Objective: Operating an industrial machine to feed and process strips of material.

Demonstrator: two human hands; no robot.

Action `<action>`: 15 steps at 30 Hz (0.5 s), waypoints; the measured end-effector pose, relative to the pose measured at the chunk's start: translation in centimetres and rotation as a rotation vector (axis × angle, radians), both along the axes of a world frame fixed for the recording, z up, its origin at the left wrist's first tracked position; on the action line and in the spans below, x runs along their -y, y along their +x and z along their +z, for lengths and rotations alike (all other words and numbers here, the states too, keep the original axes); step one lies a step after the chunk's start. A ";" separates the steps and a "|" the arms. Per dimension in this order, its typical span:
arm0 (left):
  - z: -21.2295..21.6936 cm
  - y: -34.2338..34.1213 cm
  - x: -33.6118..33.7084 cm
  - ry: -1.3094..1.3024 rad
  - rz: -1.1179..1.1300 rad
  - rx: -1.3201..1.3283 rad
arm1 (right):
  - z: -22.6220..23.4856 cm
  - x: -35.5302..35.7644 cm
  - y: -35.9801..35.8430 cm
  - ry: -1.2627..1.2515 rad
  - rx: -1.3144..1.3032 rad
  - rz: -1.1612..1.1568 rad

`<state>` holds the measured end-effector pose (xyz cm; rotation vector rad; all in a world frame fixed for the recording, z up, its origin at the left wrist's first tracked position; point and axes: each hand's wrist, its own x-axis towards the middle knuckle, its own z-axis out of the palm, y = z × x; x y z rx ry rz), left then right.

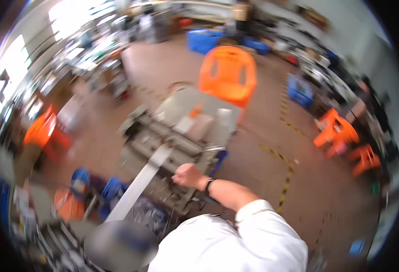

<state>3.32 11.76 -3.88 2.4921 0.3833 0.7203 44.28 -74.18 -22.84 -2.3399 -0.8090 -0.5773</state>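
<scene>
Where right hand (188,176) curls: by machine (186,145); contents undeterminable.
Left hand: unseen.
Strip (138,186): best kept straight, untwisted.

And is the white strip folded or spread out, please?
Spread out: the strip runs straight from the machine toward the lower left, though blurred.

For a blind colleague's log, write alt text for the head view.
A person's right hand, dark band at the wrist, is at a metal machine, right of a long pale strip. An orange chair stands beyond; the picture is blurred.
</scene>
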 end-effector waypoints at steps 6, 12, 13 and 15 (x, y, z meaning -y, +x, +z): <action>-1.5 -5.3 2.9 0.368 0.644 -0.367 | 1.8 1.6 -1.0 -0.043 -0.055 -0.049; 0.3 -9.2 4.7 0.286 0.696 -0.397 | 1.4 0.5 -0.5 -0.068 -0.114 -0.006; 0.3 -9.0 4.2 0.267 0.702 -0.409 | 1.4 0.5 -0.4 -0.063 -0.105 -0.004; -0.1 -7.7 3.2 0.228 0.712 -0.431 | 1.4 0.8 -0.4 -0.071 -0.114 -0.025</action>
